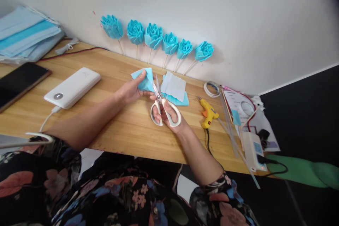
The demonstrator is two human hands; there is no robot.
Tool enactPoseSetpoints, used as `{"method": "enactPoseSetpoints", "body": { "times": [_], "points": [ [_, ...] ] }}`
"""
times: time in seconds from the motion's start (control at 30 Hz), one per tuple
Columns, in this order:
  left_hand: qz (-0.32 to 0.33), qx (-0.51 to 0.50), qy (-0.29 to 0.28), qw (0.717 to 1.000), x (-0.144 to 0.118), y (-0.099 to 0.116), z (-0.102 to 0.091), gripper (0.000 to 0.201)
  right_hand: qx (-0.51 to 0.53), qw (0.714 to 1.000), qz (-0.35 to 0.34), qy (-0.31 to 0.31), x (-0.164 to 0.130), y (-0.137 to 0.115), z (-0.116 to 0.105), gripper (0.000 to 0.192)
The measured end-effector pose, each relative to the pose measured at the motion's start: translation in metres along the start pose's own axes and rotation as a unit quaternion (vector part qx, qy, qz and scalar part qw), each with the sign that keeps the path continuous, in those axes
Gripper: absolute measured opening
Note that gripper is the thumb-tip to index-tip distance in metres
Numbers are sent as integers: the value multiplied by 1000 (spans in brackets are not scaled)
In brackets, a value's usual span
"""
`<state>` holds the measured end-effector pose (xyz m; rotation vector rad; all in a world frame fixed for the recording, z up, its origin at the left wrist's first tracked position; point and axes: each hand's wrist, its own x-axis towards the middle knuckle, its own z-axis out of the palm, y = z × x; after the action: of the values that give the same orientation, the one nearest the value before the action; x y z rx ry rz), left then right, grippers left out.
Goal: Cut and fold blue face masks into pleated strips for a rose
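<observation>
While your left grip [131,90] pinches the blue paper piece [144,79] above the surface [127,130], your right grip [166,113] closes around the scissors [162,104], blades touching the paper's edge.

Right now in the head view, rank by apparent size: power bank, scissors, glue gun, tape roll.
1. white power bank
2. scissors, held in the right hand
3. yellow glue gun
4. tape roll

Glue gun and tape roll look close in size and lie farther out, so that pair is unsure.
</observation>
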<state>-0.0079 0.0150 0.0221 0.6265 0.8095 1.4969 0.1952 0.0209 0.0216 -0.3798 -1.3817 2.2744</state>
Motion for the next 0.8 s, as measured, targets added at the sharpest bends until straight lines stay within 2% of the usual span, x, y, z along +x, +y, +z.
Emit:
{"method": "enactPoseSetpoints", "body": {
  "times": [0.23,0.47,0.63,0.8],
  "points": [
    [-12,1,16,1000,-1,-2,1,34,-3,1000,-1,4,1,0,0,52],
    [-18,5,-27,999,-6,-2,8,37,-14,999,-13,29,1,-1,4,55],
    [-19,-24,-3,1000,-6,-1,10,35,-15,1000,-4,17,2,-2,5,58],
    [-18,-20,-22,999,-7,-2,10,34,-8,1000,-13,23,2,-1,4,56]
  ]
}}
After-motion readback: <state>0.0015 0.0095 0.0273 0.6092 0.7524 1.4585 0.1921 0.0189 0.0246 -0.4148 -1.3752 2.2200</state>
